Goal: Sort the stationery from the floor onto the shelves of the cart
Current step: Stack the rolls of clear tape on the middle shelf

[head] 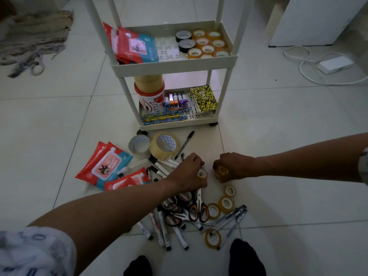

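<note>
Beyond both hands stands the cart (175,65), its upper shelf already carrying small tape rolls; ahead and left of the left hand (188,174) lie two wide tape rolls (164,146) on the floor; below it, the scissors pile (191,210). Left hand curled around a small clear tape roll (202,174); right hand (233,166) closed over an amber tape roll (222,173), apparently a small stack; loose small rolls (226,203) lie just below the right hand. These look light, rigid, slick-sided; best pinched through the core or across the rim.
</note>
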Demonstrator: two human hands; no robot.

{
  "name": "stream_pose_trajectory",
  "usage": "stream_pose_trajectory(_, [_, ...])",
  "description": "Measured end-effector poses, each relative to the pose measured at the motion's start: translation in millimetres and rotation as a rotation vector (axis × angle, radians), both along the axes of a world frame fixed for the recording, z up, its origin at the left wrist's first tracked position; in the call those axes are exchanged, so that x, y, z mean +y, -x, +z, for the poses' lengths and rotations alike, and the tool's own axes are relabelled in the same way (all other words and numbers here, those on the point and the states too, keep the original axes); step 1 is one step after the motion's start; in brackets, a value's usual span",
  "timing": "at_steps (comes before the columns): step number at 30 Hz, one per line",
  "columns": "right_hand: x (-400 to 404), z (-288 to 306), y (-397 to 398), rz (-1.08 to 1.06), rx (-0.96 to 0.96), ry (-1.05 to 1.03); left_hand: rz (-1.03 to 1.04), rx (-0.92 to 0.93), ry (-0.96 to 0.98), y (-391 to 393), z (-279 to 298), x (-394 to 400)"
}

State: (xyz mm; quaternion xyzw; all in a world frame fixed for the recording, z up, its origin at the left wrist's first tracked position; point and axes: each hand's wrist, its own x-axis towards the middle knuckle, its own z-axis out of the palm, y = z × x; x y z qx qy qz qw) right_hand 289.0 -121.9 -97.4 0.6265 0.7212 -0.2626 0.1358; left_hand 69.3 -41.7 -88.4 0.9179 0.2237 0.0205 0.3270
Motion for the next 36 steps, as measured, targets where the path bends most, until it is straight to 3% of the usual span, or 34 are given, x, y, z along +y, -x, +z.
stream_pose_trajectory(16, [13.7, 17.1, 19.0, 0.045, 0.025, -0.048, 0.031, 0.016, -0.002, 3.0, -2.2, -1.8])
stream_pose_trajectory(19, [12.6, 13.2, 16.2, 0.017, -0.035, 0.033, 0.035, -0.004, 0.000, 5.8, -4.3, 0.4])
stream_pose_trajectory(22, [8.1, 5.3, 9.7, 0.095, -0.091, 0.078, 0.046, -0.026, 0.007, 9.1, -5.4, 3.2])
stream_pose_trajectory(28, [3.8, 0.6, 11.1, 0.216, -0.063, -0.040, 0.025, 0.010, 0.014, 7.2, -4.4, 7.5])
stream_pose_trajectory(36, [0.5, -2.6, 13.7, 0.186, -0.077, 0.059, -0.002, 0.042, 0.049, 2.0, 5.5, 6.9])
